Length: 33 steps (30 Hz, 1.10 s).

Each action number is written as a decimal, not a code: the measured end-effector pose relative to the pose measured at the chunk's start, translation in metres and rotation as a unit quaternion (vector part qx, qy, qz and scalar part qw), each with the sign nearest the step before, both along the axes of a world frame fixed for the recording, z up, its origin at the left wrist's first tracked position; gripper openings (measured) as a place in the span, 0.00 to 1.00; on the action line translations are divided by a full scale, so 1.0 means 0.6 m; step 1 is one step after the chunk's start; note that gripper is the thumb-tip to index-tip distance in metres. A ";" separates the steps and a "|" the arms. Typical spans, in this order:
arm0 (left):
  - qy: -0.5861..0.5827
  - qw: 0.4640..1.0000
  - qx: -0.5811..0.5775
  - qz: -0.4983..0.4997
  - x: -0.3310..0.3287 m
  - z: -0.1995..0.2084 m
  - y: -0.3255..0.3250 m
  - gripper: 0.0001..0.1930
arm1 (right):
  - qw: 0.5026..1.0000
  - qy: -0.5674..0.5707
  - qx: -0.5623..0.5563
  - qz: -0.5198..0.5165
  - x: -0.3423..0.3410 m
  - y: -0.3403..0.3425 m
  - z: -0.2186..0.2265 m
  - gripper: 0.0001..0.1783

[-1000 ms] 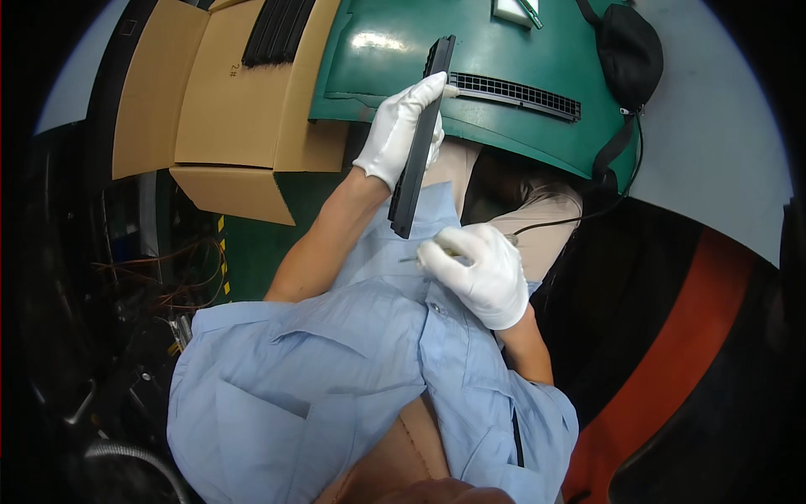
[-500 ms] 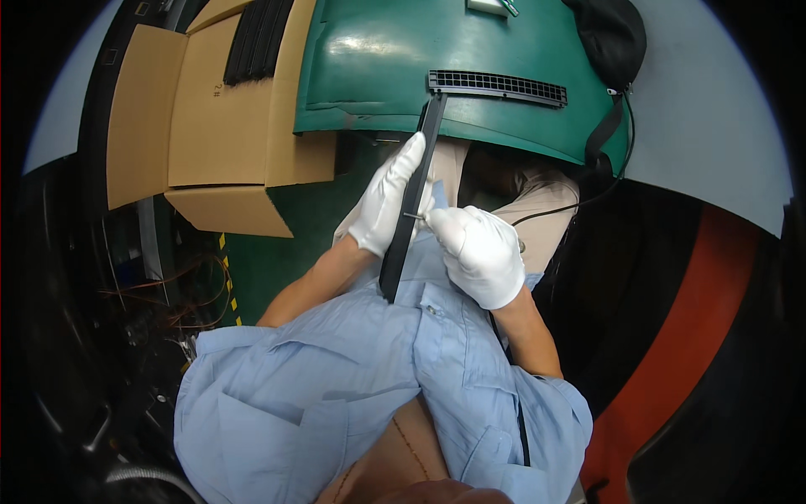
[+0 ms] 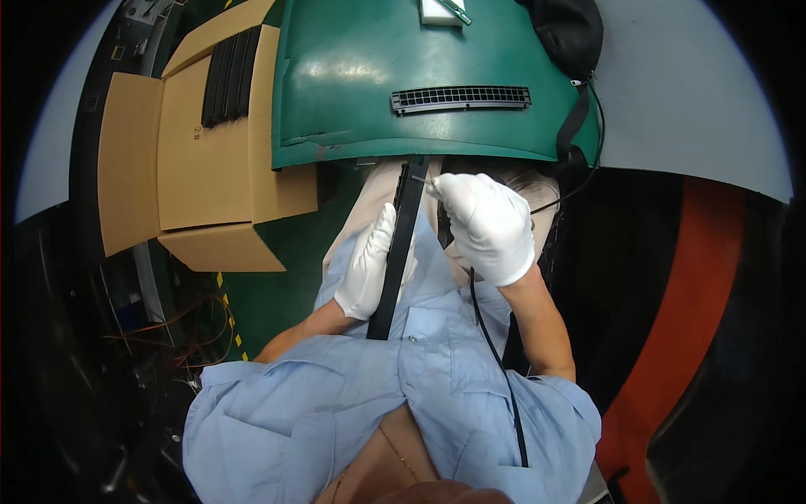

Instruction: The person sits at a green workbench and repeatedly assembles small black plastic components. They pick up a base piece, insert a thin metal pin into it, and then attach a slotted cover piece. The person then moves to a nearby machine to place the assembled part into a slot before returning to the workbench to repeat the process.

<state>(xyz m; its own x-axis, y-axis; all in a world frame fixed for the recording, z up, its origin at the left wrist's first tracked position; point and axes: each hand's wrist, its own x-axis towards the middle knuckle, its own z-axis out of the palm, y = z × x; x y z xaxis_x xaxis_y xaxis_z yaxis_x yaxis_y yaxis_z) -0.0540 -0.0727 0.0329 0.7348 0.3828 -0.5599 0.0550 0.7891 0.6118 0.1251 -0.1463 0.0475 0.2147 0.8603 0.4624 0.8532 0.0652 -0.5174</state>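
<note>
My left hand (image 3: 367,275), in a white glove, is closed around a long, narrow black bar (image 3: 395,262) and steadies it from the left. The bar lies lengthwise, its near end close to my shirt and its far end just short of the green table mat's edge. In my gloved right hand (image 3: 489,228) is a thin metal rod-like tool (image 3: 423,180), pinched between the fingers. Its tip meets the bar near the far end; whether it enters a hole I cannot tell. Beyond, a black grid-like grille (image 3: 462,99) lies on the mat.
A green mat (image 3: 357,126) covers the table ahead. Left of it stands an open cardboard box (image 3: 206,189) with several black bars (image 3: 231,80) inside. A white block (image 3: 441,13) bearing a green tool lies farther back. At right are a black bag (image 3: 571,38) and a cable (image 3: 601,122).
The bar has come back toward me, away from the grille. My right hand has moved with the tool from the bar's middle to its far end. The head view has shifted.
</note>
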 end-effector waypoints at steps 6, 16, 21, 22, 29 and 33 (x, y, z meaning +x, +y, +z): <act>0.031 0.991 0.126 -0.025 0.004 0.000 -0.001 0.28 | 0.998 -0.036 -0.005 -0.048 0.035 0.027 -0.011 0.18; -0.013 0.879 0.459 -0.130 0.003 -0.112 0.091 0.29 | 0.869 0.487 -0.086 -0.031 0.001 0.035 0.005 0.14; 0.010 0.950 0.311 0.032 0.037 -0.041 0.051 0.29 | 0.960 0.260 -0.070 0.079 -0.025 0.026 0.028 0.17; 0.008 0.949 0.308 0.062 0.057 0.003 0.053 0.29 | 0.963 0.245 -0.060 0.094 -0.026 0.024 0.028 0.18; 0.021 0.947 0.317 0.046 0.052 0.025 0.051 0.35 | 0.981 0.111 -0.132 0.090 0.006 -0.002 0.052 0.17; 0.046 0.945 0.325 -0.010 0.051 0.024 0.045 0.39 | 0.981 -0.007 -0.092 0.169 0.015 0.001 0.052 0.20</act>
<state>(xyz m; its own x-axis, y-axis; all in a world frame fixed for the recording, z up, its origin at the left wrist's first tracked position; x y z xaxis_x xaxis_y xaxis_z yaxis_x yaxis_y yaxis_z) -0.0231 -0.0457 0.0472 0.7045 0.6546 -0.2741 0.1430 0.2474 0.9583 0.1340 -0.1455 0.0789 -0.1022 0.9503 0.2940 0.8066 0.2521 -0.5347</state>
